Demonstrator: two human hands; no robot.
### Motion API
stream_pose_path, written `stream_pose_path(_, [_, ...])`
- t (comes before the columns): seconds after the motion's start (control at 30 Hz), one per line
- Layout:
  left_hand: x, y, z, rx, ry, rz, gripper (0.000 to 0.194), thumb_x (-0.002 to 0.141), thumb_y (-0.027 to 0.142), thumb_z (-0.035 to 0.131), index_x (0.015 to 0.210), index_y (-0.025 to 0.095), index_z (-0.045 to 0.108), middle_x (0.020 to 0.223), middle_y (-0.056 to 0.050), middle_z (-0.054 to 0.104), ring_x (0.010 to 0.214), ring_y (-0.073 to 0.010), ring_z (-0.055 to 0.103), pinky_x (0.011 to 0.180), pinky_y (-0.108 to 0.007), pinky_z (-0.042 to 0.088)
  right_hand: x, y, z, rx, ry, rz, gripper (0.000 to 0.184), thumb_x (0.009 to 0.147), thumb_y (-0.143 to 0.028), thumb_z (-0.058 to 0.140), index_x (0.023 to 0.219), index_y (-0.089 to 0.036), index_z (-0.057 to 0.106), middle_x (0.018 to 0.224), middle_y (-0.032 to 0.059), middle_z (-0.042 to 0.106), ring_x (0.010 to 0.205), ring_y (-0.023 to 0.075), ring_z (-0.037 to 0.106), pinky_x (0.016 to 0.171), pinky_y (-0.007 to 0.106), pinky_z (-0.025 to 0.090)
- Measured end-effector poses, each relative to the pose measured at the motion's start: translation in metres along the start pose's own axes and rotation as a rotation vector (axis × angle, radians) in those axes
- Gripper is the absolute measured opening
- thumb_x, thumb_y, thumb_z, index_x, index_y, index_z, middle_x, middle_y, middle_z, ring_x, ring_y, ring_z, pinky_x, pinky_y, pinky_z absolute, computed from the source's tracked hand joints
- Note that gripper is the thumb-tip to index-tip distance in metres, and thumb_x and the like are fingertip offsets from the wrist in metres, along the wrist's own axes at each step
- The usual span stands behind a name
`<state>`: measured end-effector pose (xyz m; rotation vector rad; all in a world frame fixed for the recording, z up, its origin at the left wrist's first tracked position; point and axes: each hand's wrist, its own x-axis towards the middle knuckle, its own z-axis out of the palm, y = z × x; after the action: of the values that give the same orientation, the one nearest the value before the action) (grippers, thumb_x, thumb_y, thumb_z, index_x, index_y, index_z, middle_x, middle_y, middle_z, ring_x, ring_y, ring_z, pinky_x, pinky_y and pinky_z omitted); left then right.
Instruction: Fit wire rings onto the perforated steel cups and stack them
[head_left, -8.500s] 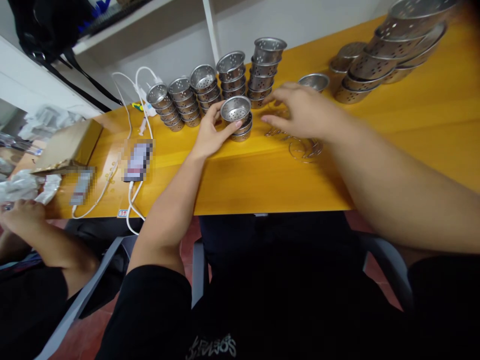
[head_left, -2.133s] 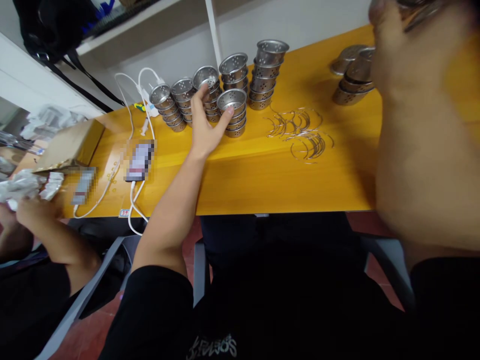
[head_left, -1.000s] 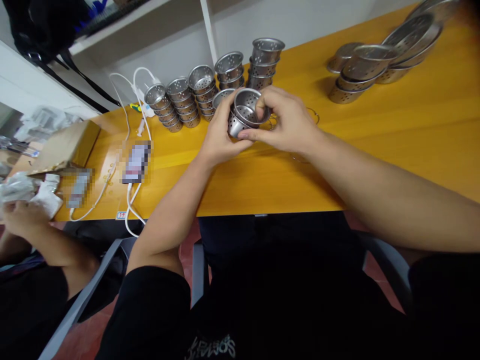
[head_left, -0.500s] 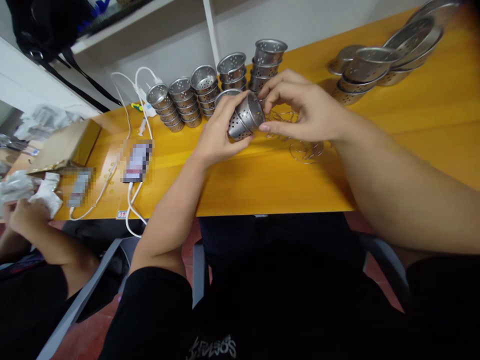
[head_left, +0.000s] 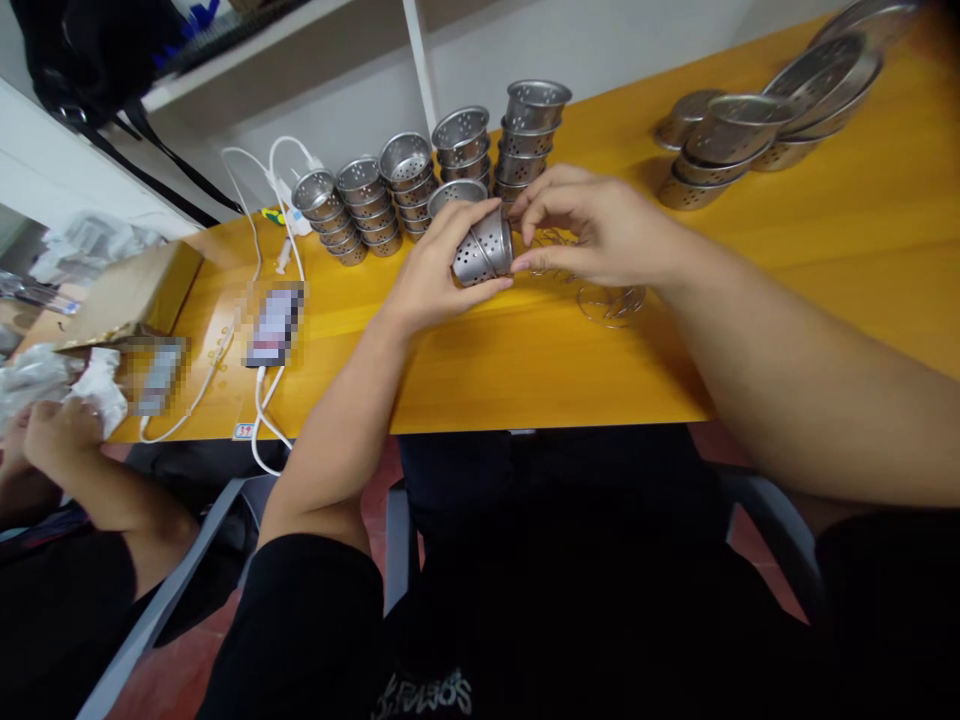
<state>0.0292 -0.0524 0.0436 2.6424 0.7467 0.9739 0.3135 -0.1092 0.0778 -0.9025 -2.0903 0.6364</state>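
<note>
Two nested perforated metal cups (head_left: 484,250) lie tilted on their side in my left hand (head_left: 431,265), its fingers wrapped over the top and its thumb below. Their mouth faces right, toward my right hand (head_left: 581,225). That hand's curled fingers and thumb span the rim of the outer cup at its top and bottom; the exact contact is partly hidden. Just behind my left hand stands another perforated cup (head_left: 457,195). Under and beside my right hand, a thin wire rack (head_left: 611,305) rests on the yellow table (head_left: 525,370).
Several stacks of perforated cups (head_left: 360,205) line the back. Wider perforated metal bowls (head_left: 817,90) and more cups (head_left: 731,130) are at the right. A phone (head_left: 275,325) with a white cable lies left. Another person's hand (head_left: 64,430) works by a cardboard box (head_left: 135,295).
The cups in my left hand have turned so their mouth points more to the right and away from view. My right hand has shifted slightly left and down with them.
</note>
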Motion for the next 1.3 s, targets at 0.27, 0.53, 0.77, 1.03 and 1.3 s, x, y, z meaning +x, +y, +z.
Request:
stream_pose_path(0.27, [-0.001, 0.012, -0.012, 0.09, -0.038, -0.002, 0.091, 0.09, 0.08, 0.084, 0.164, 0.035, 0.057, 0.158, -0.011, 0.072, 0.149, -0.0394, 0.072, 0.133, -0.056, 0.056, 0.001, -0.001, -0.001, 0.087, 0.019, -0.071, 0.025, 0.088, -0.072, 0.094, 0.088, -0.049, 0.084, 0.13, 0.0004, 0.08, 0.129, 0.0453, 0.071, 0.123, 0.075, 0.056])
stream_pose_path(0.53, [-0.003, 0.021, -0.025, 0.094, -0.045, -0.021, 0.087, 0.086, 0.069, 0.09, 0.161, 0.035, 0.061, 0.157, -0.009, 0.073, 0.149, -0.0395, 0.072, 0.132, -0.056, 0.057, 0.003, -0.002, 0.008, 0.206, 0.063, -0.079, 0.037, 0.085, -0.079, 0.097, 0.086, -0.046, 0.081, 0.124, 0.0021, 0.081, 0.123, 0.0419, 0.074, 0.119, 0.073, 0.06])
stream_pose_path(0.77, [-0.004, -0.025, -0.035, 0.103, 0.384, -0.083, 0.096, 0.085, 0.101, 0.072, 0.156, 0.037, 0.064, 0.153, -0.009, 0.076, 0.149, -0.0382, 0.072, 0.134, -0.057, 0.057, 0.003, 0.013, -0.007, 0.08, 0.15, 0.085, 0.075, 0.081, -0.106, 0.082, 0.093, -0.033, 0.074, 0.137, 0.0127, 0.079, 0.126, 0.0422, 0.073, 0.118, 0.068, 0.062])
stream_pose_path(1.03, [-0.008, -0.083, -0.023, -0.103, 0.539, -0.36, 0.089, 0.099, 0.099, 0.053, 0.167, 0.043, 0.053, 0.156, -0.005, 0.078, 0.151, -0.0354, 0.07, 0.137, -0.06, 0.055, -0.001, 0.096, -0.021, -0.267, -0.194, 0.27, 0.072, 0.081, -0.101, 0.082, 0.091, -0.031, 0.074, 0.103, 0.0151, 0.076, 0.119, 0.0441, 0.067, 0.12, 0.073, 0.053])
stream_pose_path(1.3, [0.0, -0.052, -0.02, -0.188, 0.498, -0.248, 0.088, 0.075, 0.098, 0.086, 0.143, 0.044, 0.072, 0.149, -0.004, 0.081, 0.145, -0.038, 0.073, 0.139, -0.066, 0.053, 0.002, 0.026, 0.011, -0.206, 0.191, -0.018, 0.082, 0.105, -0.08, 0.073, 0.177, -0.049, 0.051, 0.176, 0.004, 0.059, 0.156, 0.046, 0.06, 0.132, 0.069, 0.053])
